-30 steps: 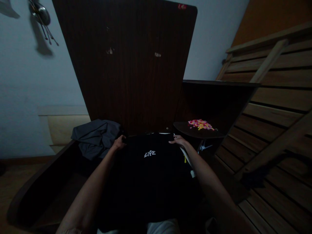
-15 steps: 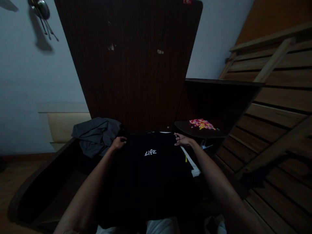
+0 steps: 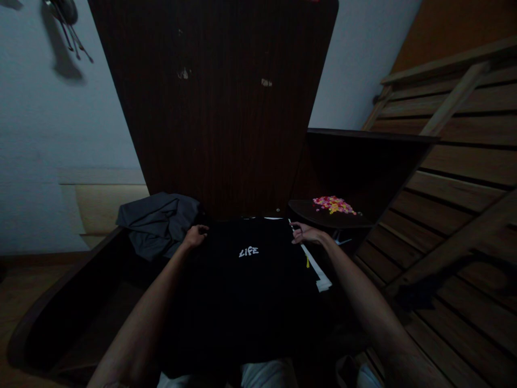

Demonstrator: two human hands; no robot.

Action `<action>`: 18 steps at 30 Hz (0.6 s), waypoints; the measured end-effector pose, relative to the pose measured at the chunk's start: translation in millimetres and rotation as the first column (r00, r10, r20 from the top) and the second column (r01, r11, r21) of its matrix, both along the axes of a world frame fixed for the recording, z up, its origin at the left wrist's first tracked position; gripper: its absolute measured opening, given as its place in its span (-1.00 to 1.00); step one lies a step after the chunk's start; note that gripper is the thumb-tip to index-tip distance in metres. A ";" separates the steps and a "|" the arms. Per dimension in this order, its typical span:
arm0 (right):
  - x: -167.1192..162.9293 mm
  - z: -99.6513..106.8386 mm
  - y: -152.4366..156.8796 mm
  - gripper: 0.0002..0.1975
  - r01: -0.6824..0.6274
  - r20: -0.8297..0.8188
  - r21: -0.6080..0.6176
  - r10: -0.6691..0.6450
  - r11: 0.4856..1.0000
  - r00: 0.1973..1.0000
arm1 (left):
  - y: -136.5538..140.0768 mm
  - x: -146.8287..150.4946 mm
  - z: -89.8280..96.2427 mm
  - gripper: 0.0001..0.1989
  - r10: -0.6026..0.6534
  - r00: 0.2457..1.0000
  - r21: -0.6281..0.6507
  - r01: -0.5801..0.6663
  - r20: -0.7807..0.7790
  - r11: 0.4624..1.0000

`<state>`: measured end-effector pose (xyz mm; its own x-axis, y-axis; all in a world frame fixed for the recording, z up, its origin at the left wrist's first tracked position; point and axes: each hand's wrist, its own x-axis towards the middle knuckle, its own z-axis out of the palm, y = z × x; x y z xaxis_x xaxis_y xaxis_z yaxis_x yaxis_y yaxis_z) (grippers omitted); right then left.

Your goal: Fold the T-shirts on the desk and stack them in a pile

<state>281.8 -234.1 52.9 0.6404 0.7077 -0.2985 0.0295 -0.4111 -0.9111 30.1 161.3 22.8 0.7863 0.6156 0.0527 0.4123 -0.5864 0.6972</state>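
Left hand [image 3: 196, 236] and right hand [image 3: 306, 234], half-curled, grip unclear, are touching a probably soft, light LIFE-printed black garment [image 3: 246, 293], best corner-held.

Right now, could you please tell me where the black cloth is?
In the head view, the black cloth lies at lower centre between the left hand and right hand, right of the grey cloth.

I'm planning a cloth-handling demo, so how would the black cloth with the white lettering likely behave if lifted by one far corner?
The black cloth would probably flop and sag, as it lies spread out like soft fabric. Being flat, it seems unlikely to roll or tip. The white material showing along its right edge might shift with it.
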 end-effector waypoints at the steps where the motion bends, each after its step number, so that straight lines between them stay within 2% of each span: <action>1: -2.1 -0.4 0.6 -0.20 0.047 -0.022 0.030 -0.047 0.998 0.999 | 0.0 0.5 -0.6 -0.64 0.003 1.000 -0.001 -0.003 0.001 1.000; 4: -9.7 -4.2 5.5 -0.45 0.195 -0.113 0.092 -0.184 0.976 0.976 | 0.5 2.5 -3.0 -0.65 0.009 1.000 -0.007 -0.009 0.002 1.000; 7: -16.0 -11.4 11.2 -0.64 0.263 -0.185 0.073 -0.246 0.962 0.951 | 1.4 3.6 -4.2 -0.66 0.014 1.000 -0.020 -0.014 0.005 1.000; 10: -19.7 -18.0 11.3 -0.62 0.249 -0.214 0.118 -0.220 0.961 0.952 | 1.6 2.5 -3.2 -0.66 0.014 1.000 -0.035 -0.013 0.015 0.999; 12: -21.0 -20.1 8.8 -0.55 0.164 -0.223 0.184 -0.121 0.969 0.967 | 1.1 1.0 -1.8 -0.64 0.011 1.000 -0.048 -0.010 0.026 0.999; 14: -21.9 -20.3 8.1 -0.53 0.071 -0.223 0.196 -0.026 0.978 0.974 | -0.2 0.0 -0.6 -0.63 0.005 0.999 -0.064 -0.003 0.039 0.998; 16: -22.7 -19.5 12.3 -0.59 0.070 -0.214 0.170 -0.033 0.983 0.976 | -1.9 0.6 0.1 -0.62 -0.004 0.999 -0.084 0.008 0.049 0.996; 18: -23.0 -18.7 22.0 -0.64 0.153 -0.196 0.153 -0.122 0.976 0.973 | -3.8 2.9 0.2 -0.63 -0.012 0.999 -0.104 0.017 0.048 0.994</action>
<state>258.8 -212.2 34.2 0.6797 0.6663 -0.3067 -0.1917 -0.2422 -0.9511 33.0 157.6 23.0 0.7934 0.6081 0.0265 0.3692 -0.5154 0.7734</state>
